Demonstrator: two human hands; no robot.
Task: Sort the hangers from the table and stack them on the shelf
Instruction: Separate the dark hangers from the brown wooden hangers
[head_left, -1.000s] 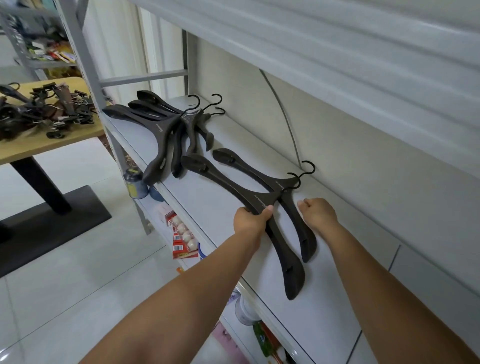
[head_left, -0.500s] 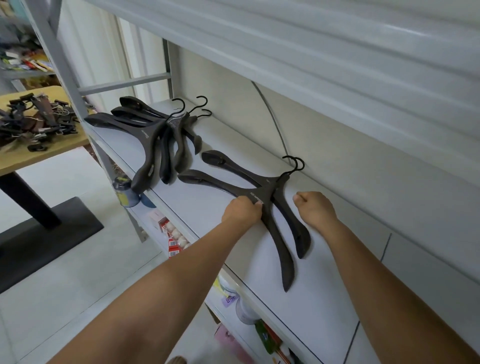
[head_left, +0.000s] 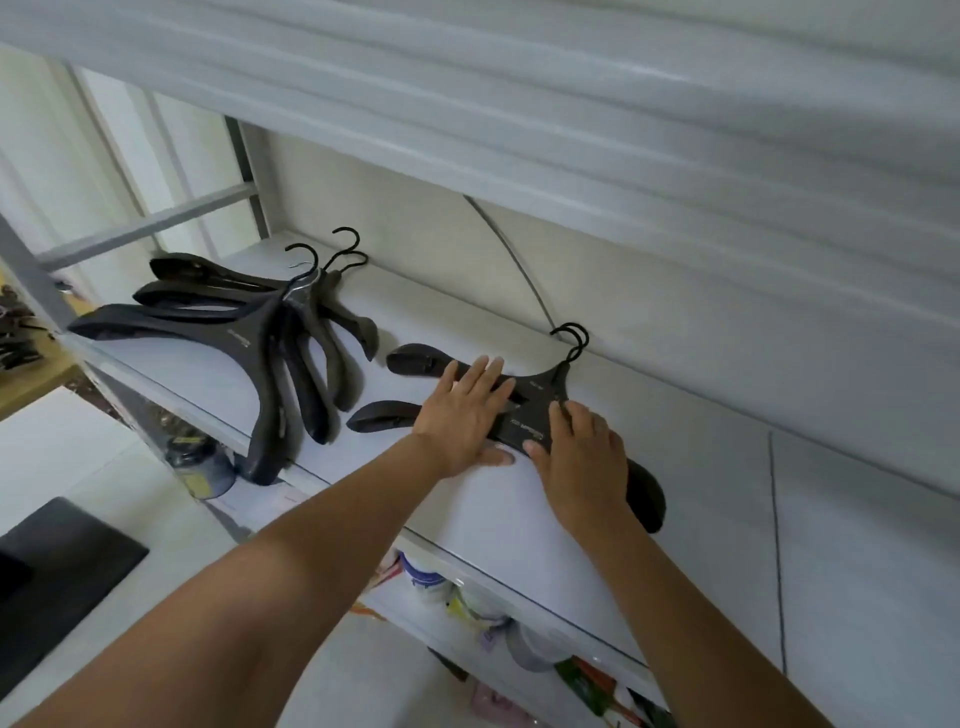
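While both hands lie flat with straight fingers, the left hand (head_left: 462, 415) and the right hand (head_left: 582, 462) press side by side on two dark hangers (head_left: 540, 387) stacked near the middle of the shelf (head_left: 467, 519). Their hooks (head_left: 574, 338) reach the wall (head_left: 675, 322) at the back of the shelf. A pile of hangers (head_left: 249, 338) sits at the shelf's far end, and one arm pokes past the shelf's front edge. Bare shelf shows between the two stacks.

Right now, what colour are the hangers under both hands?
The hangers are black; head view shows it.
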